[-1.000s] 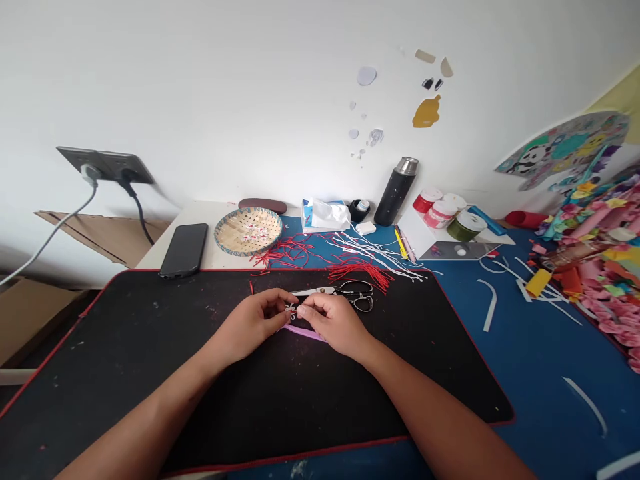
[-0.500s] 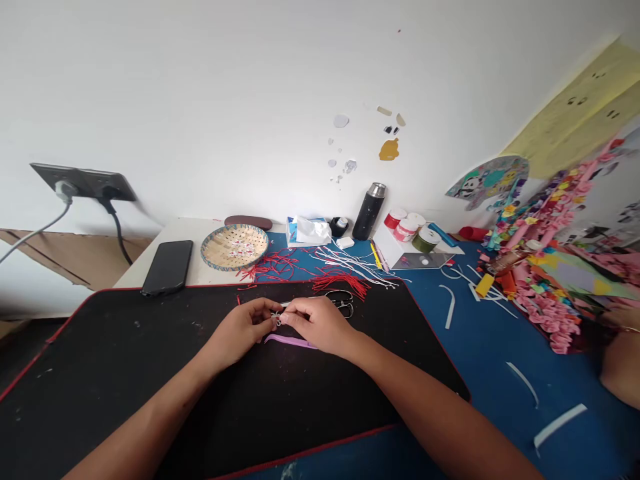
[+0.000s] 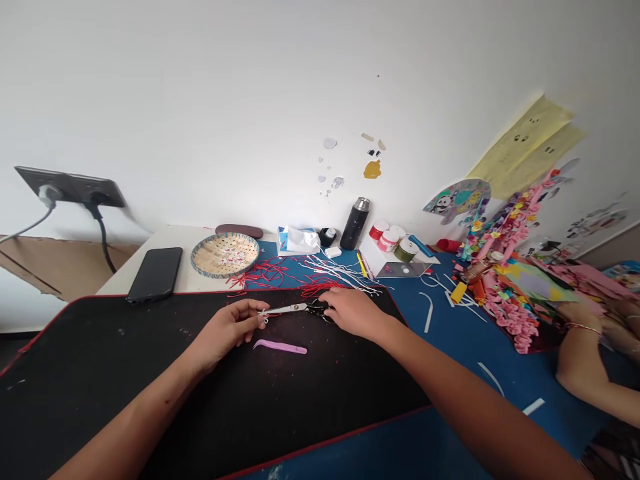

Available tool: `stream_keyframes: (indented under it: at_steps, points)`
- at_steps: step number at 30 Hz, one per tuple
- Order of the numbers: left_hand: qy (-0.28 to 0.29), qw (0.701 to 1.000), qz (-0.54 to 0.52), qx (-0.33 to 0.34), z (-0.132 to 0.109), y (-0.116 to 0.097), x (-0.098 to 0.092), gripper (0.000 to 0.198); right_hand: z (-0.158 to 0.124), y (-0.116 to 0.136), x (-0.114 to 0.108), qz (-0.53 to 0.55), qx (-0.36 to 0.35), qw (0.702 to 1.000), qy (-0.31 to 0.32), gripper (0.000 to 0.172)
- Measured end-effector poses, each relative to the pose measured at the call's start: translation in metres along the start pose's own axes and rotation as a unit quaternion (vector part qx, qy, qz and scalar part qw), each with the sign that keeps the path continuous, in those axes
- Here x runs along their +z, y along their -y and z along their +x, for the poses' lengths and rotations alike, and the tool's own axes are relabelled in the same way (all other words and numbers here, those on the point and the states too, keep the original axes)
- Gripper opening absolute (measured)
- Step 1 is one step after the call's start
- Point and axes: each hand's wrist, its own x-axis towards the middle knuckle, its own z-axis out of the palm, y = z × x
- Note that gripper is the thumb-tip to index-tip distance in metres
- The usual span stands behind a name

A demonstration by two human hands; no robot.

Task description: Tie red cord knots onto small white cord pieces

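My left hand (image 3: 235, 328) pinches a small piece of knotted white-and-red cord (image 3: 264, 319) at its fingertips. My right hand (image 3: 353, 311) has its fingers closed at the black handles of a pair of scissors (image 3: 290, 309). The silver blades point left, and their tips are close to the cord; I cannot tell whether they touch it. Below both hands, purple curved-tip tweezers (image 3: 281, 347) lie on the black mat (image 3: 240, 413).
Behind the mat are a woven basket (image 3: 225, 256), red cords (image 3: 270, 272), white cords (image 3: 345, 272), a tissue box (image 3: 299, 241), a black bottle (image 3: 355, 225) and thread spools (image 3: 389, 241). A phone (image 3: 155, 274) lies left. Another person's arm (image 3: 583, 360) rests at right beside pink paper flowers.
My right hand has left the cord and moved right to the scissors' handles. My left hand still holds the cord, slightly further left. The tweezers are now fully uncovered, and the view has shifted.
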Motion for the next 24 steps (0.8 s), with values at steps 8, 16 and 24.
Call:
stream_keyframes:
  at_steps: [8,16,24]
  points:
    - [-0.003,1.000,0.004,0.001,-0.001,-0.003,0.001,0.050,0.006,0.005,0.011,-0.068,-0.030,0.996,0.053,0.023]
    - [0.012,1.000,0.000,0.006,-0.001,-0.001,-0.001,0.047,-0.004,0.020,0.006,-0.051,-0.052,0.995,0.073,0.024]
    - [0.011,1.000,-0.023,0.001,-0.001,0.002,-0.003,0.045,-0.031,0.028,0.017,0.274,0.048,0.957,0.087,0.013]
